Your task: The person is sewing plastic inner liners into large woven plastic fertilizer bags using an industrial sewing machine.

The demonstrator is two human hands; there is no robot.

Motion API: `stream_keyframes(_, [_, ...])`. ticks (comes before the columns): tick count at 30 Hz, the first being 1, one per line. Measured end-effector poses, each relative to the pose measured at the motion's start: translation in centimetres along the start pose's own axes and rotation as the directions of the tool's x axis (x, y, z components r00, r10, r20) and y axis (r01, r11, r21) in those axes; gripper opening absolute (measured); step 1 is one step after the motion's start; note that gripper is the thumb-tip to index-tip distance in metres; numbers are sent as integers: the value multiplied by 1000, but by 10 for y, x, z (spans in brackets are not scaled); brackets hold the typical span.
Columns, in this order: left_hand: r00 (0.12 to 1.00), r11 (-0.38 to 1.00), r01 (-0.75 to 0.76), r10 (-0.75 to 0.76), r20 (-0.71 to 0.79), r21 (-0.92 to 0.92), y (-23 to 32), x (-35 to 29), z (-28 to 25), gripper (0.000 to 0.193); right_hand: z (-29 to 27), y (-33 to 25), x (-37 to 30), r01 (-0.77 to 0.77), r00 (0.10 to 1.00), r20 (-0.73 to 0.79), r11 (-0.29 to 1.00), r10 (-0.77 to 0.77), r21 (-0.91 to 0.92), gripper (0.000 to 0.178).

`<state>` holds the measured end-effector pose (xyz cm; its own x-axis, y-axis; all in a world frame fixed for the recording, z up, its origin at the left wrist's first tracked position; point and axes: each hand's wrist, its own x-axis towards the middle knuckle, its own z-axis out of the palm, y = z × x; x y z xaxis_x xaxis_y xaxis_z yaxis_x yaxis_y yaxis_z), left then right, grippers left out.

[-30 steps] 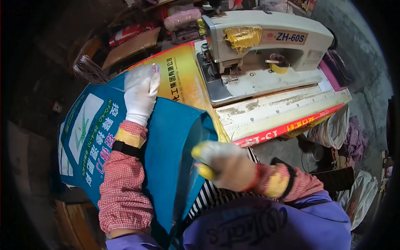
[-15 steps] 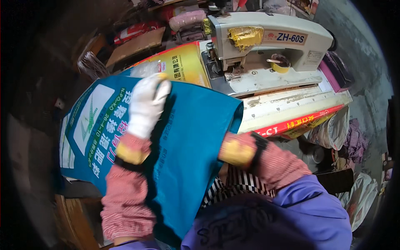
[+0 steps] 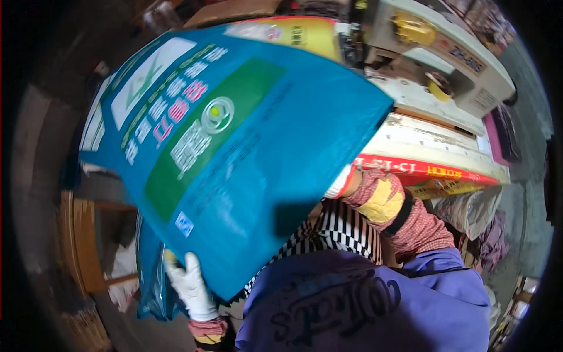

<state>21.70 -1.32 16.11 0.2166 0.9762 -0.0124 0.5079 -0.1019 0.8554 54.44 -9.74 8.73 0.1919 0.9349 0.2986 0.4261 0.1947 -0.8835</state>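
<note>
A large blue woven sack (image 3: 234,146) with green and white printed panels is lifted up in front of me and fills the middle of the view. My left hand (image 3: 190,284), in a white glove, grips the sack's lower edge at the bottom left. My right hand (image 3: 343,183), also gloved, is mostly hidden under the sack's right edge; only the wrist with its yellow cuff and checked sleeve shows, and it seems to hold the sack from beneath.
A cream industrial sewing machine (image 3: 434,53) stands on a worn white table (image 3: 434,146) at the upper right, with a yellow printed sack (image 3: 293,32) beside it. A wooden frame (image 3: 79,240) is at the lower left. Bags and cloth (image 3: 469,211) hang at the right.
The blue sack has been lifted off the table and swung up toward my head. My left hand moved from on top of the sack down to its lower edge; the right hand went under it.
</note>
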Motion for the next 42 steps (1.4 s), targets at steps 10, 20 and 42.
stream_keyframes(10, [947,813,194,-9,321,-549,-14,-28,9,25,84,-45,0,211,975,173,823,-139,-527,33])
stream_keyframes(20, [936,951,160,-61,347,-264,-8,-51,-10,24,86,-56,107,44,999,18,749,-43,-661,34])
stream_keyframes(42, [965,820,192,-59,254,-539,-26,-23,-26,38,-116,-93,45,-408,874,-180,482,451,-776,42])
